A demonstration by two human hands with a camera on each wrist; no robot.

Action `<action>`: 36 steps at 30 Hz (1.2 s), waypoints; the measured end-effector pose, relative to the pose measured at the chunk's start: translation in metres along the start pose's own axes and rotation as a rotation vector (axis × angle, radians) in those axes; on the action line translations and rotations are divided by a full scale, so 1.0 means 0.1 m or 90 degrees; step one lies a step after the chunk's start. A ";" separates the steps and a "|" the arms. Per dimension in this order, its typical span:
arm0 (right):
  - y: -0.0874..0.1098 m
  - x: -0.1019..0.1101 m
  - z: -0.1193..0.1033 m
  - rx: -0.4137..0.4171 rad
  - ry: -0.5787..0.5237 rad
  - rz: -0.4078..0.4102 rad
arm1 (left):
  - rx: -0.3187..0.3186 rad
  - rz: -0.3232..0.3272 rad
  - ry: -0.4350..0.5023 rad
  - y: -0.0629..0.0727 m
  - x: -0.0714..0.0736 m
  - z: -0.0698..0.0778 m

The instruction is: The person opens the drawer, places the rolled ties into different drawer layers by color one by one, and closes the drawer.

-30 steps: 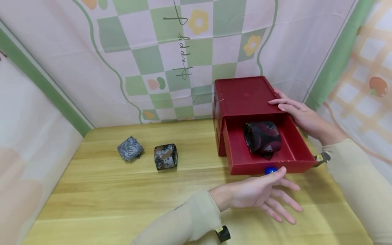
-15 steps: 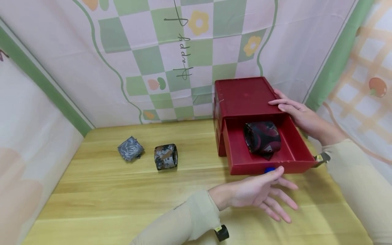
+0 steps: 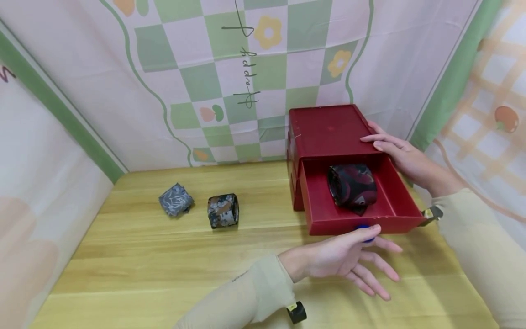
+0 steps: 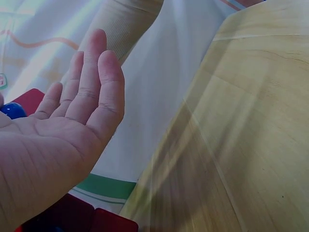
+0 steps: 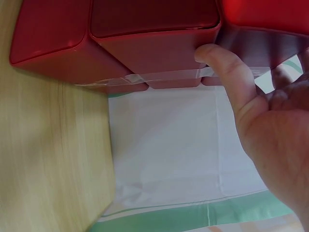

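A red plastic drawer cabinet (image 3: 328, 130) stands at the right of the table, with its top drawer (image 3: 400, 201) pulled out. Inside the drawer lies a rolled dark necktie (image 3: 353, 185) with a maroon pattern. My left hand (image 3: 345, 253) is in front, fingers spread and straight, its thumb overlapping the blue knob (image 3: 367, 234) in the head view. My right hand (image 3: 400, 153) rests against the cabinet's right side and top edge; in the right wrist view its thumb (image 5: 227, 67) touches the red side wall. On the left lie a rolled brown-and-grey patterned necktie (image 3: 223, 211) and a grey leaf-patterned one (image 3: 176, 200).
The light wooden table (image 3: 164, 265) runs up to a printed curtain (image 3: 197, 82) behind, with more curtain on both sides. Clear tape (image 5: 169, 75) crosses the cabinet's side. A black wrist device (image 3: 297, 312) hangs below my left sleeve.
Almost nothing differs. My left hand has shifted very slightly by the knob, and the head view has tilted a little. The right hand, drawer and neckties stay in place.
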State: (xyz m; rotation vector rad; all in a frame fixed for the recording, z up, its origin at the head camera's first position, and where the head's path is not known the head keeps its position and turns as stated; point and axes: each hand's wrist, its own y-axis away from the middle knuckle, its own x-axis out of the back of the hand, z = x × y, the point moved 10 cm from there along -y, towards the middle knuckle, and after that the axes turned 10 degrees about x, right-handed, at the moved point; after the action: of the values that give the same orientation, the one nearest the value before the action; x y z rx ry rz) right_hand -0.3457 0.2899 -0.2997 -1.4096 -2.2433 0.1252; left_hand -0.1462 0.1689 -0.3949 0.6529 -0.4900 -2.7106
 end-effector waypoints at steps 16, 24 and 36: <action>0.01 0.01 0.00 0.000 0.028 -0.002 | -0.003 0.001 0.016 0.00 0.00 0.02; 0.00 0.01 0.01 -0.002 0.024 0.000 | -0.023 0.021 0.003 -0.03 0.05 0.04; -0.01 0.03 0.03 -0.008 0.009 0.010 | -0.111 0.207 0.013 0.00 0.21 0.12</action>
State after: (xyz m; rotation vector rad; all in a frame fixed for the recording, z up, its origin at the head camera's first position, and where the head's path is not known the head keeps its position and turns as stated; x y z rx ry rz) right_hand -0.3492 0.2922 -0.3013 -1.4303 -2.2252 0.1057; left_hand -0.1697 0.1641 -0.3928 0.5044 -0.3181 -2.4036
